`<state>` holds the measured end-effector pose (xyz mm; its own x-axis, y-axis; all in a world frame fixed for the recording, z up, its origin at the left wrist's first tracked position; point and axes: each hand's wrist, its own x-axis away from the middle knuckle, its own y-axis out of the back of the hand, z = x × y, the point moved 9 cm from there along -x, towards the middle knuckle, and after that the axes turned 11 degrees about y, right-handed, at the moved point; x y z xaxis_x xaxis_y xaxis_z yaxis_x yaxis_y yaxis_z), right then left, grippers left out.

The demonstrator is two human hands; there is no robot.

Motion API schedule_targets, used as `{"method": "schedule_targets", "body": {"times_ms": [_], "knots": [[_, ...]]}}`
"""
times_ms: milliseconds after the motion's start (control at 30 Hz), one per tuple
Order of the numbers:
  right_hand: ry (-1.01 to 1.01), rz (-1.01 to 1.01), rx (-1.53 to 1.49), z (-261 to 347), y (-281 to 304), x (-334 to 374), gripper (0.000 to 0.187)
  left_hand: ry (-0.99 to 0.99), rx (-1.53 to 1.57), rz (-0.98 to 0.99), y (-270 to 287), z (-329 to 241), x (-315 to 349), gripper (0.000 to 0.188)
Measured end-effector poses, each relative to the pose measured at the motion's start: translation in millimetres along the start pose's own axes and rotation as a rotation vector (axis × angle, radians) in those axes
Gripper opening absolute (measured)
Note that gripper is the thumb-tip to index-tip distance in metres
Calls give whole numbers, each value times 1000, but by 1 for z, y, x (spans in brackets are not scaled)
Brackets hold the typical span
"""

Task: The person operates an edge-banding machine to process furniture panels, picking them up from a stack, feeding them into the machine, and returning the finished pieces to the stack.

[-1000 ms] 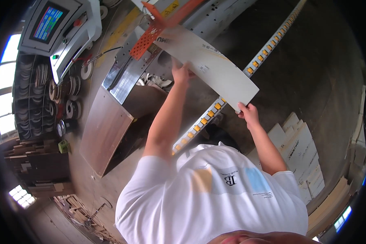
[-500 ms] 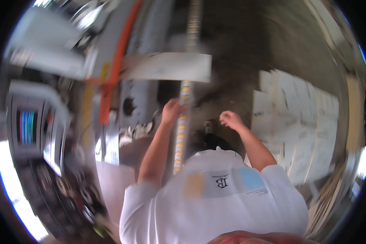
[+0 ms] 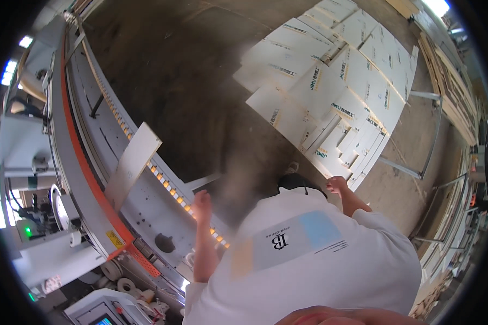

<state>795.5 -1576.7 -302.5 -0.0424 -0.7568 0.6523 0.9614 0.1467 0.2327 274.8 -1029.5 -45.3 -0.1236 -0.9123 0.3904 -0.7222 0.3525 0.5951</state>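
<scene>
My left hand point(image 3: 202, 202) is loosely closed and slightly blurred. It appears over the inner edge of the roller rail point(image 3: 172, 192), a strip of small yellowish rollers along the machine; I cannot tell whether it touches. My right hand point(image 3: 337, 185) is low near my right side, fingers curled, with nothing seen in it. In view it overlaps the near corner of a spread of pale printed boards point(image 3: 331, 81); contact cannot be made out. A narrow white panel point(image 3: 133, 165) lies across the machine bed, beyond my left hand, with one end by the orange guard.
On the left runs a long grey machine with an orange rail point(image 3: 84, 157). A control panel with a screen point(image 3: 104, 319) and several tape rolls point(image 3: 126, 285) are at lower left. A metal frame point(image 3: 436, 130) stands beyond the boards, near stacked planks point(image 3: 444, 76) at the right.
My view has swung to the right, so the boards now fill the upper right. The white panel appears farther left of my hands. My right hand sits lower, closer to my body.
</scene>
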Motion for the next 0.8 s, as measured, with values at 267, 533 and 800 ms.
{"method": "schedule_targets", "body": {"times_ms": [267,533,800], "knots": [[-153,-655,90,178,55,21,28,-168,-61,572,-221,-86,-70,25],[-275,-820,-750,118,86,39,30,-798,-816,662,-469,-242,-127,23],[-535,-900,-941,121,10,96,28,95,-243,535,-608,-318,-236,70]]}}
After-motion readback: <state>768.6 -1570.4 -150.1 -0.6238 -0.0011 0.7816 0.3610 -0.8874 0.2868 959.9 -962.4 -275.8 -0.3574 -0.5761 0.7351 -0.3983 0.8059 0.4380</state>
